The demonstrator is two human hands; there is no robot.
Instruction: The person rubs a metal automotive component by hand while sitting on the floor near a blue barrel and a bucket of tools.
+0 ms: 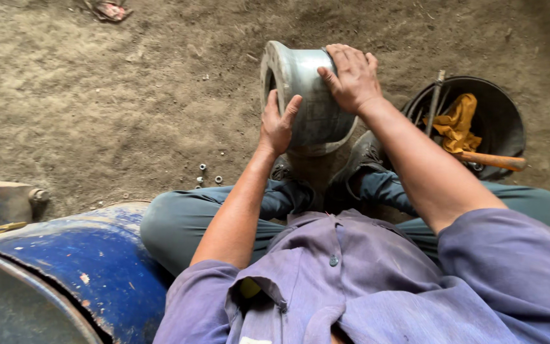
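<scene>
A grey metal wheel rim [307, 111] stands on its edge on the dirt ground between my feet. My left hand [277, 124] presses flat against its near left side, thumb up along the flange. My right hand [351, 76] lies over the top of the rim, fingers spread and curled over its far edge. Both hands hold the rim upright. I am squatting, with my knees on either side of it.
A black bucket [504, 108] at the right holds a yellow rag [456, 124], a metal rod and an orange-handled tool [491, 160]. Small nuts [208, 175] lie on the dirt left of my knee. A blue drum [90, 261] stands at the lower left.
</scene>
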